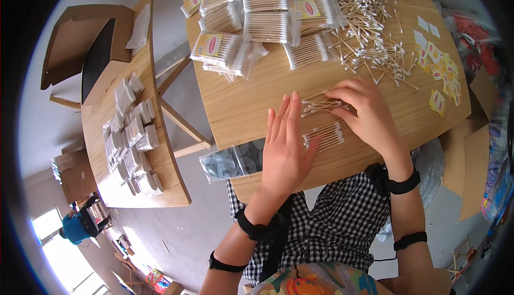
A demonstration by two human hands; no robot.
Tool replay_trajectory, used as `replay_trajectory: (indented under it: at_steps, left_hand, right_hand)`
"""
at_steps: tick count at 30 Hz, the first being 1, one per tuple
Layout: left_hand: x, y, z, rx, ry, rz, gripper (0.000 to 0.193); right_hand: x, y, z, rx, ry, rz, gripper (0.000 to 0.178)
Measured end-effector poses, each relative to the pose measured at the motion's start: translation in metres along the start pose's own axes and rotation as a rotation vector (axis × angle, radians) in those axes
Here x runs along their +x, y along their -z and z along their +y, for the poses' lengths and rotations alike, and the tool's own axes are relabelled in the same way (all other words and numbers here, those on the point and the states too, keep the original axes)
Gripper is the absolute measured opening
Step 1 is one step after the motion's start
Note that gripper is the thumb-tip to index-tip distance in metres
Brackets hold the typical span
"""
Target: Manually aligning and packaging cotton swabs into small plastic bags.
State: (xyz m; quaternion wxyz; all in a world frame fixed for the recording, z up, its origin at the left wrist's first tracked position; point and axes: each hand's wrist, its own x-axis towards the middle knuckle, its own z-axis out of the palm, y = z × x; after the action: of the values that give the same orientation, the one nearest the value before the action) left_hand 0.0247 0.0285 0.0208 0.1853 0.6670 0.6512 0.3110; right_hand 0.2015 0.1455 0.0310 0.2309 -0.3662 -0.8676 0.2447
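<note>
Left hand point(284, 153): fingers straight, nearly together; thumb out by the left end of a neat row of swabs point(324, 136). Loose bunch of swabs point(323, 105): on the table point(235, 107), between the hands, sticks crossing; best evened with light taps at both ends. Right hand point(368, 110): thumb and fingertips about the bunch's right ends; whether pinching, cannot tell. Counts: hands, two; bunch, one; row, one; swab heap point(364, 16), one, contents uncountable; yellow cards point(437, 73), several, overlapping.

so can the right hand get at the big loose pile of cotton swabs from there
Probably yes: the right hand is close to the loose pile, with nothing visible blocking the tabletop between, though it seems busy with a few swabs.
</note>
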Motion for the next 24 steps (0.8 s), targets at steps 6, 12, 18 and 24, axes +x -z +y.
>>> replay_trajectory:
  at_steps: [6,12,18,24]
  left_hand:
    - [0.016,-0.027,0.012,0.262,-0.077,-0.077,0.106]
    - [0.025,-0.043,0.010,0.458,-0.094,-0.100,0.114]
    - [0.038,-0.041,0.003,0.494,-0.119,-0.052,0.114]
    - [0.005,-0.029,0.013,0.435,-0.095,-0.182,0.114]
  right_hand:
    - [-0.012,-0.002,-0.005,0.085,-0.058,0.056,0.029]
    - [-0.032,0.002,0.012,-0.009,-0.046,0.182,0.026]
    - [-0.042,0.013,0.016,-0.177,-0.144,0.154,0.011]
    - [-0.050,0.022,0.027,-0.213,-0.232,0.188,0.010]
